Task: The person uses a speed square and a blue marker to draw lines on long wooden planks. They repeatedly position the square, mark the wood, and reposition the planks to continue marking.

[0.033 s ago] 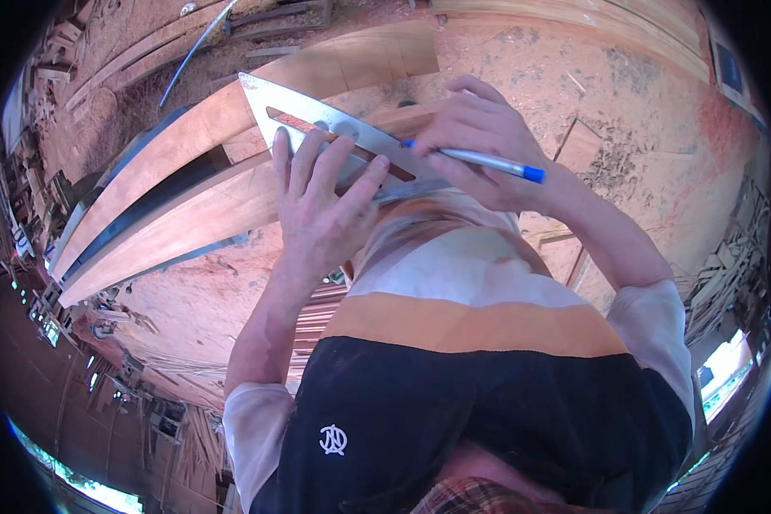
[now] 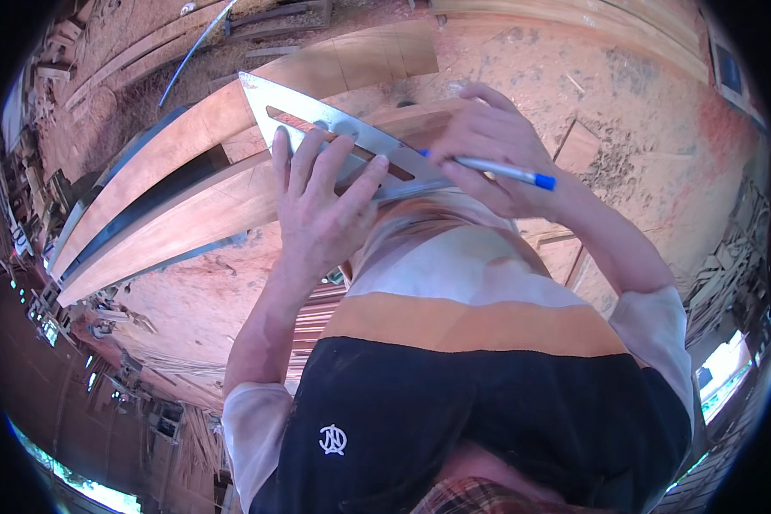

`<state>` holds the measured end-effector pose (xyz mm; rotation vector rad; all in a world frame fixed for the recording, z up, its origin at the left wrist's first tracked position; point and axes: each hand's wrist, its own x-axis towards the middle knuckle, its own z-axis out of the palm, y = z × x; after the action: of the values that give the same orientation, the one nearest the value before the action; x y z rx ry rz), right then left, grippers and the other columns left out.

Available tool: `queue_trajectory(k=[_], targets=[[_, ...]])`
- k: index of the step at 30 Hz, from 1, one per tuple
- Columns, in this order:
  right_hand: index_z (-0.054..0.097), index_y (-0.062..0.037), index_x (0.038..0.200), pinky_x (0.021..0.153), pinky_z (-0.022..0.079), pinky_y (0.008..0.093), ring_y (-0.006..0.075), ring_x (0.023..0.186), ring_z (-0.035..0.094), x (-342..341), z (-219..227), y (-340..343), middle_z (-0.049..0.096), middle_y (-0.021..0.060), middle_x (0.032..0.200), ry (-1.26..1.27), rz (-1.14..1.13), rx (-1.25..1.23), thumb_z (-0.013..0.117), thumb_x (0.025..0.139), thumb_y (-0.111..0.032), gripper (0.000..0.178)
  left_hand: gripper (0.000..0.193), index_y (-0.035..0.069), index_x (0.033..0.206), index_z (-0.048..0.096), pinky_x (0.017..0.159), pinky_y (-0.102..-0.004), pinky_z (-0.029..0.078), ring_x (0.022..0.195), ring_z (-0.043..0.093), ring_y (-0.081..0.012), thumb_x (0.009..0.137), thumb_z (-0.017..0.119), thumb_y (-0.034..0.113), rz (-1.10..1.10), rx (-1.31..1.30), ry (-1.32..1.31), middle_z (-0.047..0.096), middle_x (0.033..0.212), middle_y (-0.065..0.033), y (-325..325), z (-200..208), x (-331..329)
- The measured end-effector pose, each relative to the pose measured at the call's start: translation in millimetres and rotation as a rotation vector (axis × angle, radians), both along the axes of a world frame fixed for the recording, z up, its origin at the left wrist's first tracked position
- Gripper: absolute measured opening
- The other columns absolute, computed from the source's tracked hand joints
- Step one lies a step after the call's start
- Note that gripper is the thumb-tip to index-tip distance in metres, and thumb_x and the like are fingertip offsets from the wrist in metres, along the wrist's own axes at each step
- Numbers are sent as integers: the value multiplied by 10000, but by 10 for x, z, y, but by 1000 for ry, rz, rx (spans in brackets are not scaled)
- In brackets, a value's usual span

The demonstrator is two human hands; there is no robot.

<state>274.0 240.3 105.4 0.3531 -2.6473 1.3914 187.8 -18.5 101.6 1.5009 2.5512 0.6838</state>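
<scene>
A triangular metal set square [image 2: 377,140] with long slots and round holes lies across pale wooden boards. My left hand [image 2: 324,201] presses on it with the fingers spread. In my right hand [image 2: 499,141] is a silver pen with blue ends [image 2: 499,169]; its tip meets the square's far edge near the right corner. Whether it leaves a line cannot be seen. Beneath the square runs the near plank [image 2: 188,201], partly covered by my hands. Behind it a curved board [image 2: 184,120] passes under the square's pointed left corner.
A dark gap [image 2: 158,184] separates the two boards on the left. Long timbers [image 2: 582,21] lie at the far right, and a thin blue strip [image 2: 195,53] at the far left. A small wood offcut [image 2: 578,144] rests on the dusty ground. Scrap wood piles up around the edges.
My right hand and the pen have shifted a little to the right along the square's edge. My left hand and the set square have stayed in place.
</scene>
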Motion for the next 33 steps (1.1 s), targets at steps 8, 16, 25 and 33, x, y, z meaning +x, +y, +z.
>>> queue_trajectory(k=[8, 16, 25, 33], targets=[[688, -74, 947, 1049, 488, 454, 225, 775, 644, 645, 183, 473, 678, 51, 839, -187, 2, 59, 691, 919, -109, 45, 533, 170, 1120, 725, 1147, -643, 383, 1219, 582, -357, 604, 833, 92, -16, 63, 79, 628, 1192, -102, -34, -83, 66], [619, -7, 1219, 983, 514, 503, 224, 828, 623, 219, 645, 802, 642, 133, 902, 279, -300, -615, 529, 1075, -261, 306, 309, 92, 954, 682, 1058, -549, 511, 1045, 662, -301, 683, 820, 42, 152, 148, 206, 671, 988, -74, -456, -217, 330], [288, -210, 1601, 1109, 381, 641, 352, 1363, 486, -253, 1699, 125, 405, 139, 1572, 732, 391, -144, 634, 773, -860, 1109, 248, 76, 910, 657, 760, -423, 515, 890, 651, -279, 727, 811, 10, 468, 194, 276, 667, 876, -58, -1256, 156, 424], [458, -259, 1477, 1032, 434, 499, 287, 1276, 534, 62, 1952, -931, 436, 23, 1549, 870, 485, -409, 601, 958, -624, 651, 235, 75, 890, 629, 632, -379, 513, 733, 646, -268, 773, 830, 42, 675, 251, 452, 688, 867, -86, -2219, 401, 250]])
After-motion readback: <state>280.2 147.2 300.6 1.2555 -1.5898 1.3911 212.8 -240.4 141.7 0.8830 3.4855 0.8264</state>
